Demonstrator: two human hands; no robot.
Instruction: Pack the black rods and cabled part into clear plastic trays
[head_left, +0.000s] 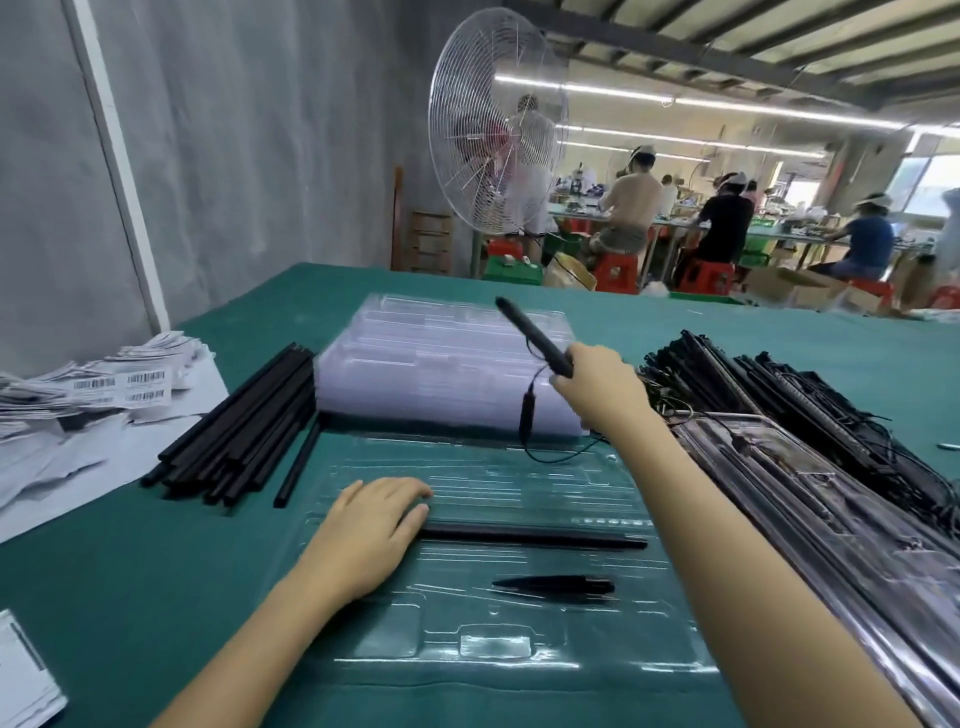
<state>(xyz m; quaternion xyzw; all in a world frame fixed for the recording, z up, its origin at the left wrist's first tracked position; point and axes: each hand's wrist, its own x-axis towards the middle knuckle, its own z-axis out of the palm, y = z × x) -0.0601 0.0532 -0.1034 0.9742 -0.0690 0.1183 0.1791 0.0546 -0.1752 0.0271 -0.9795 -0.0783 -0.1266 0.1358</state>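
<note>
A clear plastic tray (519, 639) lies open on the green table in front of me. A long black rod (535, 536) sits in one of its slots, and a short black piece (556, 585) lies in a nearer pocket. My left hand (371, 530) rests flat on the tray at the rod's left end. My right hand (602, 387) is raised above the tray and grips the cabled part (532, 335), a black stick whose thin cable and plug dangle below it.
A pile of loose black rods (244, 431) lies to the left. A stack of clear trays (447, 364) stands behind the open one. Filled trays (810, 499) and tangled cabled parts (769, 384) crowd the right. Barcode labels (93, 395) lie far left.
</note>
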